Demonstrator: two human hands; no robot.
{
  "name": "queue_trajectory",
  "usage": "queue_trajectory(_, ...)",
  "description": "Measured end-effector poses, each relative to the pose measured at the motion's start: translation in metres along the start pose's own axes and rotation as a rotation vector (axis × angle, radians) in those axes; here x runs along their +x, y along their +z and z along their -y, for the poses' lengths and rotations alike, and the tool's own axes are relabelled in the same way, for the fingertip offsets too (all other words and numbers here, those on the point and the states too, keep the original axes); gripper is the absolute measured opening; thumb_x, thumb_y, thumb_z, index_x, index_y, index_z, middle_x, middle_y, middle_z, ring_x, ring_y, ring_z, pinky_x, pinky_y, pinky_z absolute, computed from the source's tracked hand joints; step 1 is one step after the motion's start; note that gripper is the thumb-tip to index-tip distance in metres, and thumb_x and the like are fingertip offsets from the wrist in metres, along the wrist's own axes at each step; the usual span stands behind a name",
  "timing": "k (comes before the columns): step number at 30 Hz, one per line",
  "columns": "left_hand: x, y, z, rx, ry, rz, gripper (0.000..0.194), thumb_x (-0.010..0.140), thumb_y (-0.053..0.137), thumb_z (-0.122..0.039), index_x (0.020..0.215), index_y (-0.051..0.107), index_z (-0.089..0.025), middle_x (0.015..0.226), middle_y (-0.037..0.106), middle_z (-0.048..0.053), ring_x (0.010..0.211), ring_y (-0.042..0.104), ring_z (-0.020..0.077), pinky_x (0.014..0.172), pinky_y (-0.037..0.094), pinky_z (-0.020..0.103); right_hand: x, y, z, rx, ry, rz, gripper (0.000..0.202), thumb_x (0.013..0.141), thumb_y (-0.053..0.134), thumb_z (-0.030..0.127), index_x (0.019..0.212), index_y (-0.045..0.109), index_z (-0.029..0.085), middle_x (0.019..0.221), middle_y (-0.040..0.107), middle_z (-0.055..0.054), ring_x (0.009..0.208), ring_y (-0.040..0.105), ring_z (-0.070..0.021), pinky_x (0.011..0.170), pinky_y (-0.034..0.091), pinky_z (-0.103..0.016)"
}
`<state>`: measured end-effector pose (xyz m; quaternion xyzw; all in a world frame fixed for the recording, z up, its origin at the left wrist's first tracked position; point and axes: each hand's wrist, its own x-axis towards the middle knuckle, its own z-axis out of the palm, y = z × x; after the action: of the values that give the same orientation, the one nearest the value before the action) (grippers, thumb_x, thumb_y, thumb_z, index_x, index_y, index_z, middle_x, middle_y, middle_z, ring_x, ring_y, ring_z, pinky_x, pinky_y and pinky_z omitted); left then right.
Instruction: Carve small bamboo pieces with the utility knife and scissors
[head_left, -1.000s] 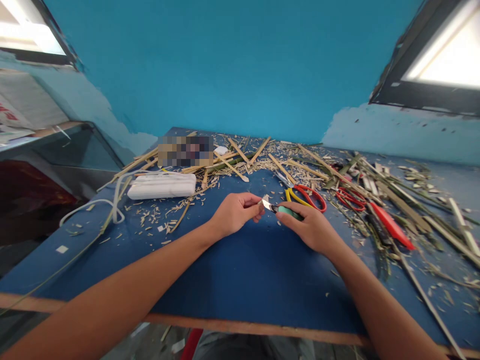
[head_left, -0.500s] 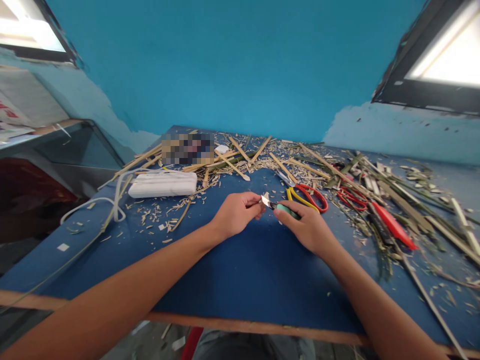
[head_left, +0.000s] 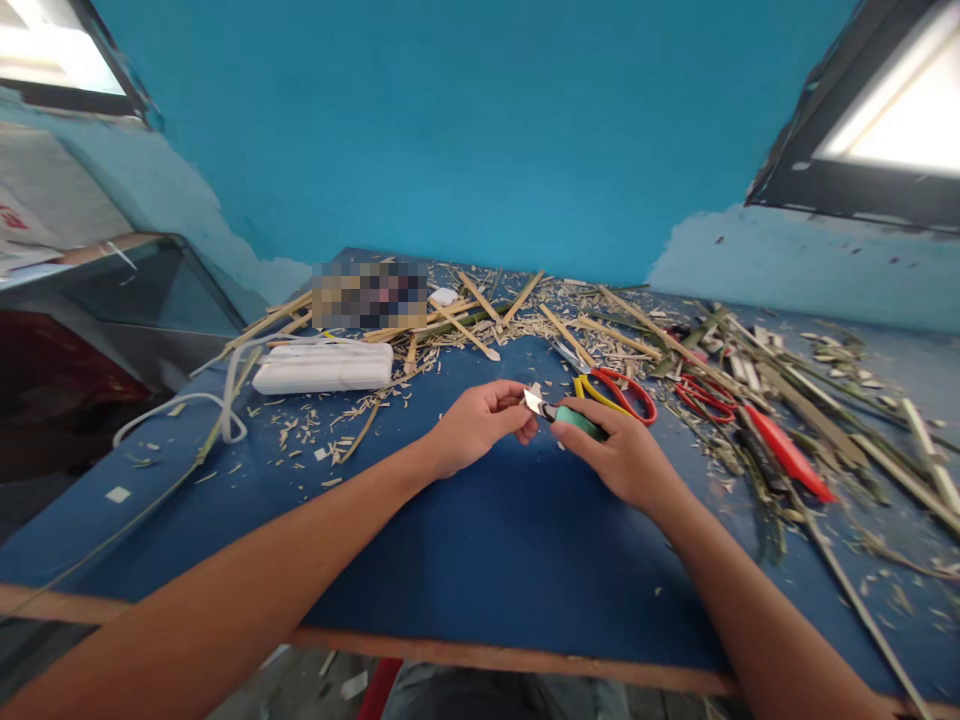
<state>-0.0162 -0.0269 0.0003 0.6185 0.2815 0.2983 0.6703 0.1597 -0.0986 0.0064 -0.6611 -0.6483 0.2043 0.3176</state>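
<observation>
Knife (head_left: 579,421) with a green handle is resting inside the right hand (head_left: 622,450), whose grip is wrapping around it, thumb along the near side and fingers over the far side. Its bright blade (head_left: 533,401) is sticking out to the left of that grip and slightly away from the body, so the long axis is running from the right palm toward the fingertips of the left hand. The right hand is holding the handle end, while the left hand (head_left: 481,428) is sitting nearer the tip, touching it or just beside it; which of the two cannot be told. The left grip is bunching thumb and fingers close, but whether they are pinching a small piece is not showing clearly. Both hands are meeting over a blue desk (head_left: 480,560). Just beyond the right grip, scissors (head_left: 600,374) with red handles are lying, and a yellow handle (head_left: 579,388) is showing beside them. Farther to its right, a red tool (head_left: 787,455) is lying near a heap of strips (head_left: 810,400). Beyond the left grip and to its left, a white box (head_left: 322,372) is lying beside a white cord (head_left: 227,400).
</observation>
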Motion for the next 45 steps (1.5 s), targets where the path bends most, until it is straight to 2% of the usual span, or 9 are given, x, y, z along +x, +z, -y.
queue_trajectory(3, -0.001, -0.001, 0.000, 0.105, 0.013, 0.040, 0.014, 0.079, 0.053, -0.024, 0.085, 0.058, -0.012, 0.068, 0.060, 0.000, 0.061, 0.055, 0.0090, 0.066, 0.045, 0.023, 0.000, 0.000, 0.001, -0.001, -0.002, 0.002, 0.040, 0.077, 0.053, 0.050, 0.102, 0.065, 0.022, 0.089, 0.068, -0.003, 0.076, 0.061, -0.0195, 0.067, 0.046, -0.028)
queue_trajectory(7, -0.002, -0.003, 0.002, 0.249, 0.064, 0.057, 0.021, 0.082, 0.049, -0.033, 0.078, 0.058, -0.014, 0.069, 0.059, 0.000, 0.062, 0.054, 0.0095, 0.065, 0.044, 0.022, -0.001, -0.001, 0.001, -0.010, 0.001, -0.002, 0.040, 0.078, 0.052, 0.050, 0.102, 0.065, 0.021, 0.086, 0.069, -0.003, 0.074, 0.062, -0.0192, 0.065, 0.047, -0.027)
queue_trajectory(11, -0.003, -0.005, 0.003, 0.419, 0.121, 0.025, 0.033, 0.087, 0.039, -0.039, 0.073, 0.057, -0.015, 0.070, 0.059, 0.000, 0.065, 0.054, 0.0106, 0.065, 0.042, 0.022, -0.001, -0.001, 0.000, -0.003, -0.006, -0.006, 0.040, 0.078, 0.052, 0.050, 0.103, 0.065, 0.022, 0.096, 0.069, -0.003, 0.084, 0.062, -0.0218, 0.069, 0.048, -0.029)
queue_trajectory(14, -0.005, -0.005, 0.000, 0.550, 0.157, -0.012, 0.037, 0.089, 0.035, -0.041, 0.072, 0.056, -0.015, 0.066, 0.056, -0.001, 0.062, 0.051, 0.0104, 0.060, 0.038, 0.021, -0.001, -0.001, 0.001, -0.008, 0.006, 0.000, 0.041, 0.078, 0.051, 0.051, 0.104, 0.065, 0.022, 0.092, 0.070, -0.004, 0.081, 0.063, -0.0216, 0.067, 0.048, -0.029)
queue_trajectory(18, -0.007, -0.004, -0.004, 0.705, 0.214, -0.036, 0.037, 0.089, 0.036, -0.042, 0.069, 0.054, -0.016, 0.060, 0.052, -0.002, 0.057, 0.047, 0.0096, 0.056, 0.033, 0.020, -0.002, -0.002, 0.001, -0.008, 0.001, 0.002, 0.044, 0.079, 0.049, 0.053, 0.103, 0.066, 0.020, 0.084, 0.069, -0.004, 0.072, 0.062, -0.0199, 0.062, 0.047, -0.028)
queue_trajectory(26, -0.007, -0.001, 0.000, 0.889, 0.335, -0.050, 0.031, 0.090, 0.038, -0.031, 0.067, 0.053, -0.017, 0.065, 0.055, 0.001, 0.064, 0.051, 0.0131, 0.063, 0.035, 0.023, -0.002, 0.001, 0.003, -0.013, 0.001, -0.002, 0.044, 0.079, 0.049, 0.053, 0.103, 0.066, 0.020, 0.084, 0.070, -0.004, 0.072, 0.062, -0.0199, 0.062, 0.047, -0.028)
queue_trajectory(31, -0.008, 0.003, 0.005, 0.898, 0.318, -0.079, 0.030, 0.090, 0.036, -0.030, 0.070, 0.055, -0.018, 0.067, 0.057, 0.002, 0.067, 0.053, 0.0143, 0.065, 0.037, 0.024, 0.000, 0.003, 0.005, -0.011, -0.014, -0.032, 0.042, 0.078, 0.050, 0.052, 0.101, 0.067, 0.022, 0.087, 0.070, -0.004, 0.076, 0.063, -0.0209, 0.065, 0.048, -0.029)
queue_trajectory(38, -0.008, 0.001, 0.003, 0.781, 0.236, -0.086, 0.029, 0.088, 0.040, -0.035, 0.072, 0.056, -0.017, 0.065, 0.059, 0.000, 0.062, 0.053, 0.0128, 0.057, 0.036, 0.022, 0.000, 0.003, 0.005, -0.003, -0.011, -0.025, 0.043, 0.077, 0.052, 0.052, 0.104, 0.065, 0.021, 0.091, 0.069, -0.005, 0.080, 0.063, -0.0225, 0.069, 0.049, -0.032)
queue_trajectory(45, -0.004, -0.005, 0.006, 0.547, 0.077, 0.018, 0.017, 0.078, 0.050, -0.031, 0.074, 0.056, -0.015, 0.063, 0.056, -0.002, 0.057, 0.048, 0.0101, 0.051, 0.034, 0.020, -0.002, 0.003, 0.004, 0.019, -0.073, 0.021, 0.039, 0.078, 0.054, 0.045, 0.109, 0.062, 0.023, 0.107, 0.066, -0.005, 0.097, 0.060, -0.0237, 0.084, 0.045, -0.035)
